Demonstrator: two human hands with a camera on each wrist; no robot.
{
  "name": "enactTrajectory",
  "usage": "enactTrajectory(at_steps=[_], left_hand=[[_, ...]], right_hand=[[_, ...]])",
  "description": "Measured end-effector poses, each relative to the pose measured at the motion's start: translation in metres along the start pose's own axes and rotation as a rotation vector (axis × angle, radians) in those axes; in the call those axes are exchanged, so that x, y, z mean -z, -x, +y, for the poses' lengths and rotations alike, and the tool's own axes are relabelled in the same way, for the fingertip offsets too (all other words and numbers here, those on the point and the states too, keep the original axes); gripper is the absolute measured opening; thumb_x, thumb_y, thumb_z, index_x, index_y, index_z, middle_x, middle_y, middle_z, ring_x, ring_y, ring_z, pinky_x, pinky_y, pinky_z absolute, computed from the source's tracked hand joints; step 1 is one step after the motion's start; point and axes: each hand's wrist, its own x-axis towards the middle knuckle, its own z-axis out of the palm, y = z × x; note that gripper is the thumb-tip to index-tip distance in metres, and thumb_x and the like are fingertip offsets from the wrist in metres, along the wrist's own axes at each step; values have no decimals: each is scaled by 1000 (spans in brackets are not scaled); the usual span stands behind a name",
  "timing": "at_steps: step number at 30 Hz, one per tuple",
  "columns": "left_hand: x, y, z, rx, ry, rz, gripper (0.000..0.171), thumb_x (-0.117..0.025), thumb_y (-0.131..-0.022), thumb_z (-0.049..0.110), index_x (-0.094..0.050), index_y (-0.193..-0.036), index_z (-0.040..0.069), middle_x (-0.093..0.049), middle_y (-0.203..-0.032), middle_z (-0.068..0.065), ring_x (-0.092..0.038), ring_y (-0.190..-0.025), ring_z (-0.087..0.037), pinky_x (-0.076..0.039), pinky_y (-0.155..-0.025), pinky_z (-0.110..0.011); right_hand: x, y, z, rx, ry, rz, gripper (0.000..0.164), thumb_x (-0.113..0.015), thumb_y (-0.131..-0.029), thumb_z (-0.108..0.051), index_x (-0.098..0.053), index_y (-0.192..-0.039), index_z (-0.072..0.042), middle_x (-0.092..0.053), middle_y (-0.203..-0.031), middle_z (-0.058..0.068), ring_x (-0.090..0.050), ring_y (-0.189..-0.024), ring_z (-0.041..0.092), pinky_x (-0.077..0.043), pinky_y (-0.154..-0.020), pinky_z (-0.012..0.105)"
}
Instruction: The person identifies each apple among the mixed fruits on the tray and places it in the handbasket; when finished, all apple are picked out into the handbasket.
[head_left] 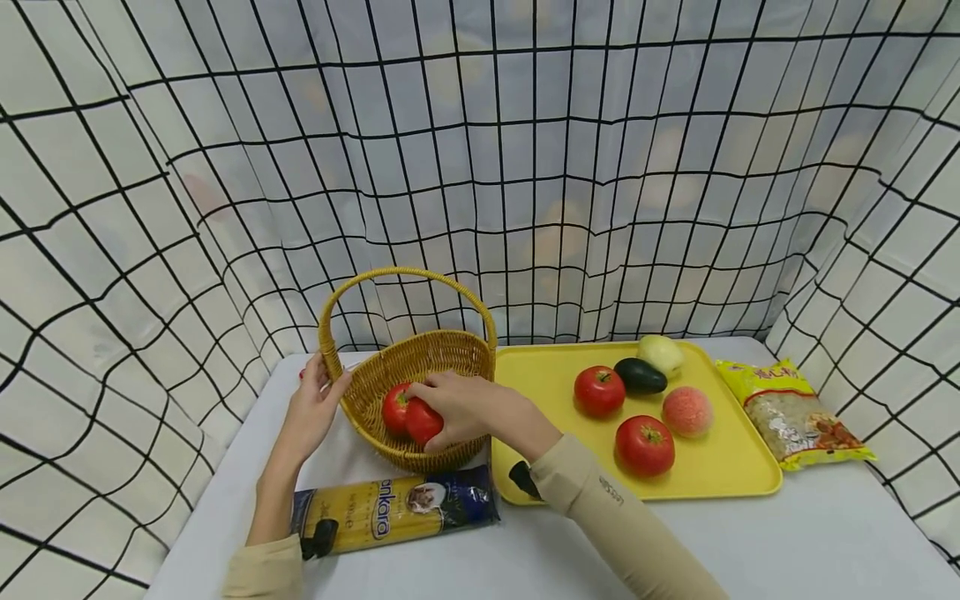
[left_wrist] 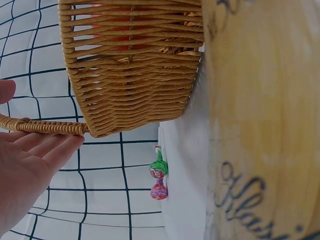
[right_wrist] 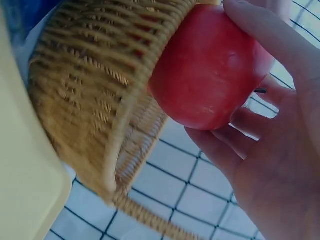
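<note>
A wicker basket [head_left: 408,350] with a tall arched handle stands at the left of the table. My left hand [head_left: 313,408] holds the foot of its handle [left_wrist: 50,127], fingers along one side and thumb on the other. In the basket lies a red fruit [head_left: 394,408]. My right hand [head_left: 457,407] reaches over the basket's right rim and grips a red apple [right_wrist: 207,70] with a dark stem, thumb on one side and fingers on the other. In the right wrist view the apple is right at the basket's rim.
Right of the basket, a yellow tray [head_left: 555,375] bears two tomatoes [head_left: 645,446], a peach [head_left: 687,412], a dark green oval [head_left: 641,377] and a pale fruit [head_left: 660,356]. A pasta pack [head_left: 397,510] lies in front; a yellow bag [head_left: 798,415] lies far right. Lollipops [left_wrist: 159,175] lie beyond the basket.
</note>
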Motion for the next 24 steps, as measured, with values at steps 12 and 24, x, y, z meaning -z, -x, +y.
enactTrajectory(at_steps=[12, 24], left_hand=[[1, -4, 5, -43, -19, 11, 74, -49, -109, 33, -8, -164, 3, -25, -165, -34, -27, -154, -50, -29, -126, -63], [-3, 0, -1, -18, -8, 12, 76, -48, -109, 33, -4, -165, 4, -23, -165, -34, -28, -153, -51, -30, -125, -64]], right_hand=[[5, -42, -11, -21, -2, -174, 80, -78, -87, -51, -41, -153, -25, -47, -154, 2, -57, -124, 16, -59, -99, 28], [-1, -56, -12, -27, 79, -224, 77, -73, -90, -55, -38, -155, -33, -36, -161, 0, -55, -132, 18, -57, -106, 33]])
